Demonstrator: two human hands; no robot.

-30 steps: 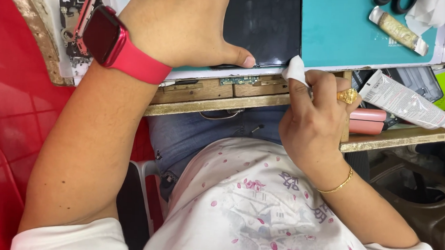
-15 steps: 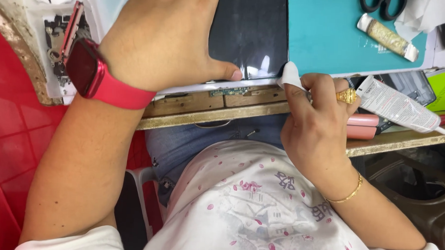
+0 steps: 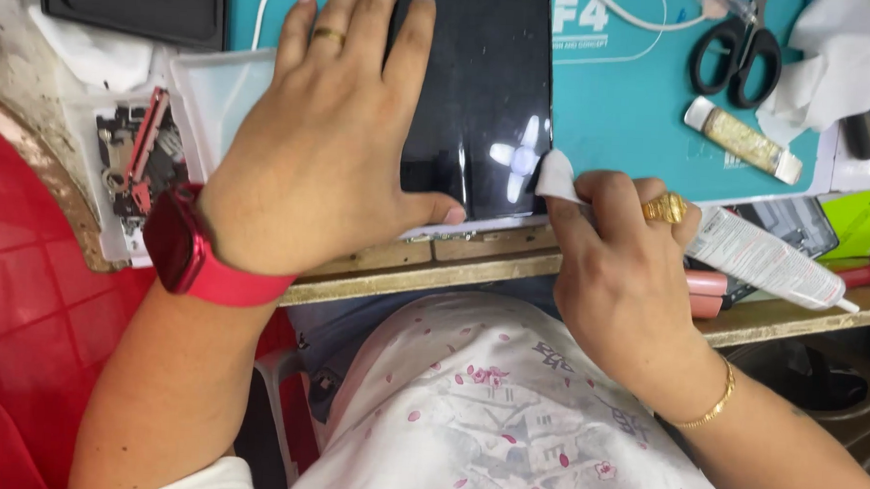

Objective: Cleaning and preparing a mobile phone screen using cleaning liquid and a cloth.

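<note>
Far left, a tray (image 3: 115,177) of small parts sits at nine o'clock of your left hand (image 3: 327,142), just beside your watch (image 3: 176,243). A nudge from that wrist could tip it off the bench (image 3: 512,267), I'd say.

Your left hand lies flat with fingers spread, pressing down on the tablet (image 3: 485,100); the thumb runs along its near edge. The tablet lies on the teal mat (image 3: 637,107) with that near edge right at the lip of the bench. Ease the pressure and it may slide toward your lap; lean too hard and the glass could crack.

At three o'clock of the thumb, your right hand (image 3: 620,272) is closed, pinching a small white wipe (image 3: 555,173) against the tablet's near right corner. The bright glare spot sits just by it, so smears there are hard to judge. Your gold ring (image 3: 663,208) rides close to the edge and a slip might scratch the glass.

Just right of that hand lies a white tube (image 3: 772,259), nozzle pointing to four o'clock, near the bench edge. An elbow bump could roll it off. I can't tell whether it's capped.

Up at one o'clock, scissors (image 3: 737,52) and a small vial (image 3: 743,141) rest well apart from the tablet.
</note>
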